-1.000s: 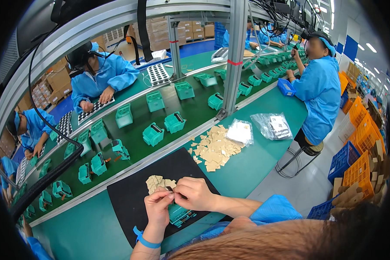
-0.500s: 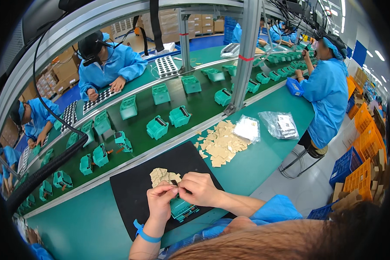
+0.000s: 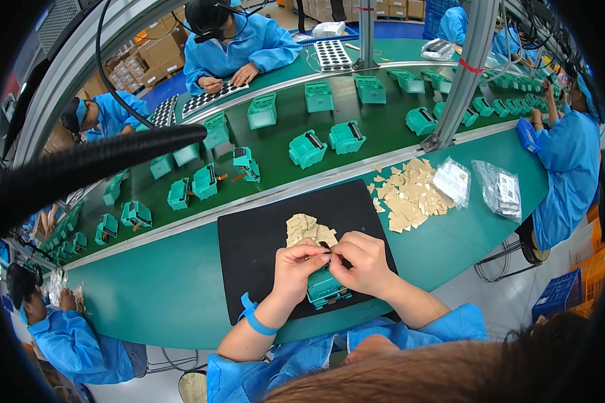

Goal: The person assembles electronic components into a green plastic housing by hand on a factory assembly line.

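Both of my hands are closed in a fingertip pinch over a black mat point(image 3: 252, 245). My left hand point(image 3: 294, 269), with a blue band on its wrist, and my right hand point(image 3: 363, 263) meet at a small dark strip point(image 3: 327, 248). The strip is too small and too covered by fingers to name closely. Just below them a green plastic housing point(image 3: 327, 291) lies on the mat, partly hidden by my right hand. Beyond my fingertips sits a heap of crumpled beige paper pieces point(image 3: 306, 228).
Beige scraps point(image 3: 413, 195) spread to the right, beside a clear bag of white pieces point(image 3: 452, 181) and another clear bag point(image 3: 497, 190). Past a metal rail, a green conveyor point(image 3: 262, 161) carries several green housings. A post point(image 3: 465, 80) and a black hose point(image 3: 101, 161) stand in the way. Co-workers sit around.
The whole view has swung, so the scene sits further right and a seated co-worker shows at lower left. My hands keep the same pinch on the dark strip above the housing.
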Available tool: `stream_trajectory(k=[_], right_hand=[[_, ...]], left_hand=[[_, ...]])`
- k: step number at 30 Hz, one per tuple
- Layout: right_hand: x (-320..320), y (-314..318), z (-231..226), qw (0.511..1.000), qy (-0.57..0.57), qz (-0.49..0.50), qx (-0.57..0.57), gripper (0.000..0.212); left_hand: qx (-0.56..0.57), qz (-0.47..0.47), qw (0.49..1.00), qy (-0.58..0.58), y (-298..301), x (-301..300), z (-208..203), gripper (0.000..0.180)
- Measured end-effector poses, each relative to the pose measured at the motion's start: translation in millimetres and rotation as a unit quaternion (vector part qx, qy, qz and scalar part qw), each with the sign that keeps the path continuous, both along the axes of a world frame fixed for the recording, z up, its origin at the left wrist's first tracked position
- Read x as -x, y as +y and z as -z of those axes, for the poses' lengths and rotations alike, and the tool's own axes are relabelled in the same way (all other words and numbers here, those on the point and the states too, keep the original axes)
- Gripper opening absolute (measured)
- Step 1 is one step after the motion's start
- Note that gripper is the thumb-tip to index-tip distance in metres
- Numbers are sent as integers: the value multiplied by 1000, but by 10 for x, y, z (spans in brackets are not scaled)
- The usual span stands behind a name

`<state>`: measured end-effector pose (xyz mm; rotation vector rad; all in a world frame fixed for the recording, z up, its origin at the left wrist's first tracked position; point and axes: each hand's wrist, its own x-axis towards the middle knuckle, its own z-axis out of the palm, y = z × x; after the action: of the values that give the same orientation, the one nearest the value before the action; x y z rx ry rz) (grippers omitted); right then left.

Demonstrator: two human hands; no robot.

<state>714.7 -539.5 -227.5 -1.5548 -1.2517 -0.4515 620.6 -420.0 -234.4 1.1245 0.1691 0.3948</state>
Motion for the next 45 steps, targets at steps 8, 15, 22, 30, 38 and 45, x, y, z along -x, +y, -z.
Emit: stream_trajectory(k=[8, 15, 22, 30, 38, 45], right_hand=[[-77, -111, -48, 997, 34, 46, 45, 13], [-725, -510, 76, 949, 197, 155, 192, 11], [-112, -264, -179, 980, 150, -44, 120, 22], [-622, -407, 239, 872, 460, -152, 73, 10], [-979, -603, 139, 860, 27, 315, 400, 19], [-312, -198, -434, 930, 112, -227, 268, 24]], left_hand=[[-7, -2, 1000, 11, 6, -12, -1, 7], [-15, 24, 1000, 5, 121, -6, -91, 9], [-121, 9, 992, -28, -21, -41, -46, 6], [-144, -8, 988, -59, 62, 26, -65, 5], [-719, -154, 660, -156, 399, -127, -370, 59], [-745, -169, 604, -228, 446, -246, -258, 54]])
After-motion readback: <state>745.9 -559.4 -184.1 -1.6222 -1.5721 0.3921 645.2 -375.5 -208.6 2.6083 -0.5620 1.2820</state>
